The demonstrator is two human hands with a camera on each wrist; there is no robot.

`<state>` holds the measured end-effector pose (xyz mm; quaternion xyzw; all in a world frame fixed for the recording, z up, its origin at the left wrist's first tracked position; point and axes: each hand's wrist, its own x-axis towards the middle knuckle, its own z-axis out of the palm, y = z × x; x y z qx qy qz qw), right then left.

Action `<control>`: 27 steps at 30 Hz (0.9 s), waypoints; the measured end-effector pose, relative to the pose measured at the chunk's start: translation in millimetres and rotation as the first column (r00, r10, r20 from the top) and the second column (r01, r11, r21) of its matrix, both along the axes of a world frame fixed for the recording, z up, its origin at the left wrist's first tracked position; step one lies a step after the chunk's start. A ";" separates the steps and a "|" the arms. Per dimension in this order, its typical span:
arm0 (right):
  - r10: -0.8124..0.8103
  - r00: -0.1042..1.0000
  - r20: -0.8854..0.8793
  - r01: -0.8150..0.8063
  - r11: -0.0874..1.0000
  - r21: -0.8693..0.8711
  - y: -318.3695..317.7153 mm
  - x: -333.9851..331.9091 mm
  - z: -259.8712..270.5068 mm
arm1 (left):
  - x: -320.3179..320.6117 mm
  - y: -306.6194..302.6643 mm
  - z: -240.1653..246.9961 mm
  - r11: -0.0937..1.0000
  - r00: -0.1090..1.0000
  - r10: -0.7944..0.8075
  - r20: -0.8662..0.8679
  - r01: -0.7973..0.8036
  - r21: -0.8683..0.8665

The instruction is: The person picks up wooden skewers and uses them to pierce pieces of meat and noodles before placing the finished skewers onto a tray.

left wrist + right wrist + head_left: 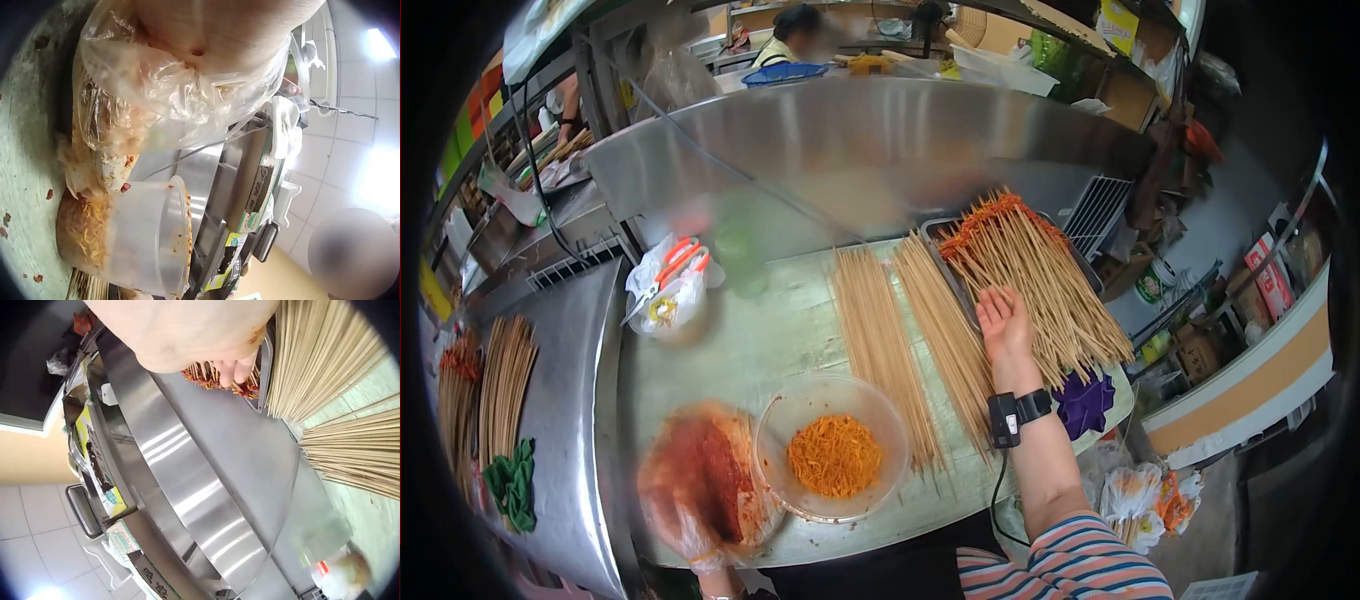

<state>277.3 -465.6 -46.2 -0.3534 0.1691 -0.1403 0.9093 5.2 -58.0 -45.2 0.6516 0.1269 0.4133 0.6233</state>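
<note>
My right hand lies palm up over the edge of a tray heaped with bamboo skewers, fingers loosely bent and nothing visible in the palm. Red-orange food covers the skewers' far ends. In the right wrist view, its fingers overlap those coated ends. My left hand, in a clear plastic glove, is at the near side of a blurred, red-smeared container. Its fingers are mostly hidden, and I cannot tell what they hold. Beside it stands a clear tub of orange shredded food.
Two rows of bare skewers lie left of the tray. Scissors rest on a bag-lined container at the back left. A purple cloth sits by the right edge. More skewers and a green cloth are far left.
</note>
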 end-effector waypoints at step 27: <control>0.497 0.681 -0.539 -0.725 0.348 -0.595 54.6 -23.7 -12.3 | -4.2 11.8 -16.3 0.917 0.975 0.207 -0.080 -0.165 0.364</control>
